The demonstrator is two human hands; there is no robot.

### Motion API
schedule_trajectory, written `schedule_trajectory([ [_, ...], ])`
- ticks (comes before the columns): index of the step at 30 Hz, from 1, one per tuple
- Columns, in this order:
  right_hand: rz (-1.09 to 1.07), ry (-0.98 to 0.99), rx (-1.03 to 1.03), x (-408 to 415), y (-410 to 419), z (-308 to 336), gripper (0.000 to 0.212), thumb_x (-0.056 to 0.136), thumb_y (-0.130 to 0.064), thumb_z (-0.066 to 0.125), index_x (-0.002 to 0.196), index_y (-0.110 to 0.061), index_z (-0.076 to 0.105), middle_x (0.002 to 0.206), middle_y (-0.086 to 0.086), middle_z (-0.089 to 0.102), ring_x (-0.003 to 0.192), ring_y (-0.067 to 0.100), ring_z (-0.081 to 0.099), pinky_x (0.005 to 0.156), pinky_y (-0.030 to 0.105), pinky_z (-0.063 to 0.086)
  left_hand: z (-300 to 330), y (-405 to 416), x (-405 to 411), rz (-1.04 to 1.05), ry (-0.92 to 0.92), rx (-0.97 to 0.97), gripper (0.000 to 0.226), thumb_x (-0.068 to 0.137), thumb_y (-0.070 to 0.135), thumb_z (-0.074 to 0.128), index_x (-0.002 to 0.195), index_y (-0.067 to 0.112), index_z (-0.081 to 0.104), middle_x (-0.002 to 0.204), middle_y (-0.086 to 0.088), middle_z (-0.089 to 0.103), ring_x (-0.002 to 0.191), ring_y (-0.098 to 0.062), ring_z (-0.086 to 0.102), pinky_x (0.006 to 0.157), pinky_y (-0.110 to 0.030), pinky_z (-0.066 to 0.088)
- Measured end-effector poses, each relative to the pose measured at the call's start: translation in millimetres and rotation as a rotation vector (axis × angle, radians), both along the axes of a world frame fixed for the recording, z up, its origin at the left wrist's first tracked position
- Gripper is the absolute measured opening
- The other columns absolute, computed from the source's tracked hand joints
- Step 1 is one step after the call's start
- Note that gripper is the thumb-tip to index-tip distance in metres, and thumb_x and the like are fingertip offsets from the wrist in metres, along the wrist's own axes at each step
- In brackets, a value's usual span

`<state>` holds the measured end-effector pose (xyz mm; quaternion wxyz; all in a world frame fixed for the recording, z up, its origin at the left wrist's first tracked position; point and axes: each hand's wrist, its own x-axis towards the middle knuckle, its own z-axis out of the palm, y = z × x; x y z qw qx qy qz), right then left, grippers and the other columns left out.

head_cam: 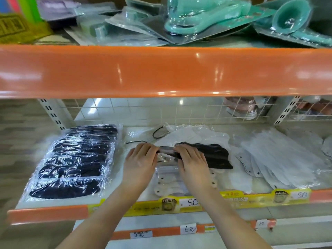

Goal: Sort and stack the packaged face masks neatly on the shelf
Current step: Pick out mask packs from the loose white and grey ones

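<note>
A black face mask in a clear wrapper (213, 155) lies mid-shelf on top of white packaged masks (194, 135). My left hand (142, 160) pinches the wrapper's left end. My right hand (192, 159) grips the mask's left part, fingers curled over it. A row of overlapping black packaged masks (75, 162) lies on the left of the shelf. Fanned white packaged masks (280, 159) fill the right side. More white masks in wrappers (170, 184) sit under my wrists near the front edge.
The orange shelf lip (48, 212) with yellow price strips (251, 196) runs along the front. An orange upper shelf (161, 71) hangs low overhead, loaded with teal packaged goods (197, 17). A wire grid (215, 108) backs the shelf.
</note>
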<state>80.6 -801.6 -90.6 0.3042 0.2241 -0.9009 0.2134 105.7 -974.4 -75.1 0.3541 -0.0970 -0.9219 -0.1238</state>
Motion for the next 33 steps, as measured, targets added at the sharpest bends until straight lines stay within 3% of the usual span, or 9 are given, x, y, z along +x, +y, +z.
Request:
schedule_trajectory([
  [4, 0.086, -0.016, -0.013, 3.0, -30.8, 2.7, 0.035, 0.078, -0.009, 0.048, 0.106, -0.018, 0.066, 0.104, -0.002, 0.067, 0.097, 0.019, 0.062, 0.086, 0.036, 0.049, -3.2, -29.9, 11.1, 0.05, 0.021, -0.034, 0.022, 0.081, 0.01, 0.05, 0.09, 0.011, 0.07, 0.088, -0.002, 0.07, 0.083, -0.025, 0.067, 0.064, -0.034, 0.052],
  [16, 0.323, -0.039, 0.037, 29.6, -141.4, 10.7, 0.043, 0.072, -0.017, 0.043, 0.108, -0.017, 0.068, 0.108, -0.001, 0.064, 0.101, 0.019, 0.056, 0.088, 0.029, 0.036, 3.1, -139.1, 50.4, 0.173, 0.005, -0.144, 0.024, 0.078, 0.017, 0.051, 0.09, 0.011, 0.07, 0.09, -0.002, 0.07, 0.084, -0.026, 0.066, 0.067, -0.035, 0.049],
  [22, 0.436, -0.181, 0.146, 46.7, -182.4, 4.2, 0.051, 0.067, -0.011, 0.068, 0.118, -0.018, 0.062, 0.118, -0.002, 0.058, 0.108, 0.02, 0.054, 0.092, 0.036, 0.044, -7.4, -195.5, 77.8, 0.115, 0.05, -0.261, 0.024, 0.082, 0.012, 0.048, 0.091, 0.008, 0.071, 0.096, -0.004, 0.07, 0.089, -0.027, 0.066, 0.073, -0.033, 0.043],
  [26, 0.46, -0.201, 0.175, 57.9, -204.3, -4.7, 0.052, 0.066, -0.013, 0.059, 0.118, -0.019, 0.062, 0.117, -0.004, 0.059, 0.109, 0.016, 0.05, 0.094, 0.028, 0.036, -16.3, -224.3, 93.5, 0.097, 0.024, -0.29, 0.025, 0.085, 0.012, 0.047, 0.094, 0.007, 0.07, 0.1, -0.005, 0.07, 0.093, -0.027, 0.064, 0.076, -0.033, 0.045],
  [33, 0.495, -0.268, 0.238, 65.3, -226.0, -19.6, 0.053, 0.065, -0.009, 0.058, 0.117, -0.015, 0.063, 0.116, 0.002, 0.062, 0.107, 0.024, 0.058, 0.093, 0.038, 0.05, -32.4, -253.6, 111.4, 0.071, -0.1, -0.302, 0.024, 0.076, 0.015, 0.05, 0.093, 0.014, 0.068, 0.098, -0.001, 0.068, 0.086, -0.023, 0.065, 0.073, -0.03, 0.041],
])
